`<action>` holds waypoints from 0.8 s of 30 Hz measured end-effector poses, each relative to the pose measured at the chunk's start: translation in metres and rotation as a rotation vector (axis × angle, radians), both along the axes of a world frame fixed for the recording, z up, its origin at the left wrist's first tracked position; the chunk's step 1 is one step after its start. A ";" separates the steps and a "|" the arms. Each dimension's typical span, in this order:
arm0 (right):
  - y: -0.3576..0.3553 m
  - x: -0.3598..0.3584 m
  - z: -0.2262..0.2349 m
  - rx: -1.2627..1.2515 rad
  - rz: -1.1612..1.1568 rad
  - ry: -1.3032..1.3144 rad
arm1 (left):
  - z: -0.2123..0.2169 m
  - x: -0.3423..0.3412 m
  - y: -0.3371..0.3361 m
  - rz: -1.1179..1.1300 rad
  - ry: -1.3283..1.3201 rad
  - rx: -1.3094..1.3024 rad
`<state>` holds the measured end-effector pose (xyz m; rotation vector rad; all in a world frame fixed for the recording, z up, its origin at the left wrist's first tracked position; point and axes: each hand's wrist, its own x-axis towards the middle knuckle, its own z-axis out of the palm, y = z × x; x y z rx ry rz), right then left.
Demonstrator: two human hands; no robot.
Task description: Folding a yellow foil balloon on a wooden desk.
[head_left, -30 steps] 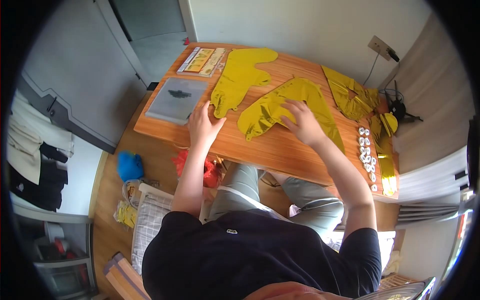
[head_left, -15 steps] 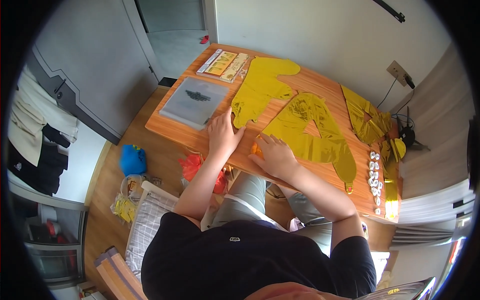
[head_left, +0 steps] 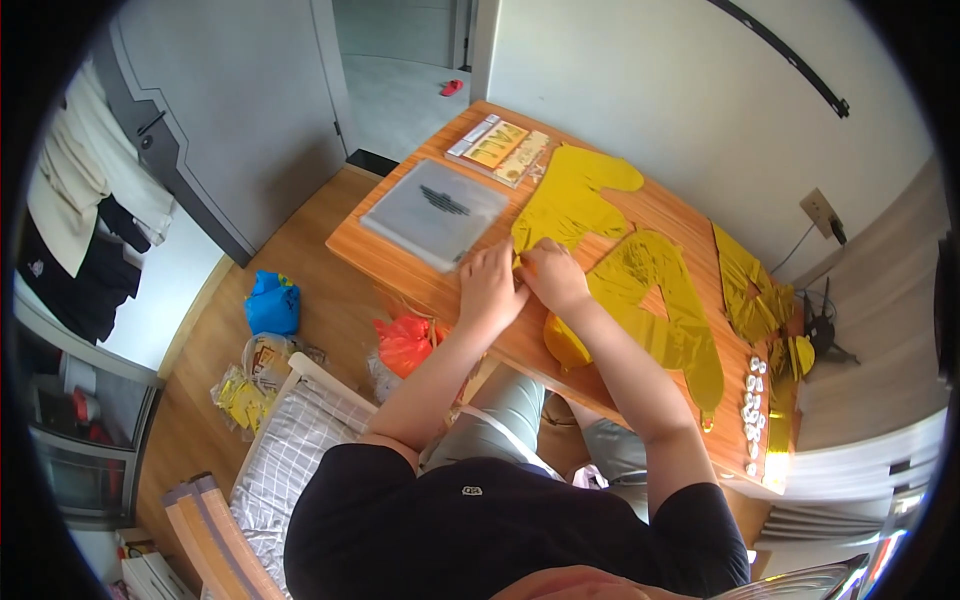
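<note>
Gold foil balloon [head_left: 572, 200] lower edge pinched by left hand [head_left: 490, 288] and right hand [head_left: 555, 275], frame centre; bare wooden table [head_left: 395, 255] strip left.

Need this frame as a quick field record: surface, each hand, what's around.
surface: wooden table
left hand: left hand resting at the table's near edge, beside the grey flat packet
right hand: right hand on the corner of a gold foil balloon, touching the left hand
grip: cannot tell for either hand
also on table: second gold foil balloon, printed card pack, row of small white pieces
floor: orange bag, blue bag
</note>
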<state>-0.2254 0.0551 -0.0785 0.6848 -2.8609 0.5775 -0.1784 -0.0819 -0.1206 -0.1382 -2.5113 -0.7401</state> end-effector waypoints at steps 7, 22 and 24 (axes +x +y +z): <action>0.006 -0.010 0.003 0.026 -0.036 -0.139 | -0.005 -0.001 0.002 -0.028 -0.003 0.010; 0.146 -0.111 -0.010 -1.988 -0.774 -0.437 | -0.016 -0.008 -0.001 0.006 -0.029 -0.077; 0.153 -0.104 0.004 -2.055 -0.740 -0.461 | -0.025 0.002 -0.026 0.077 -0.062 -0.117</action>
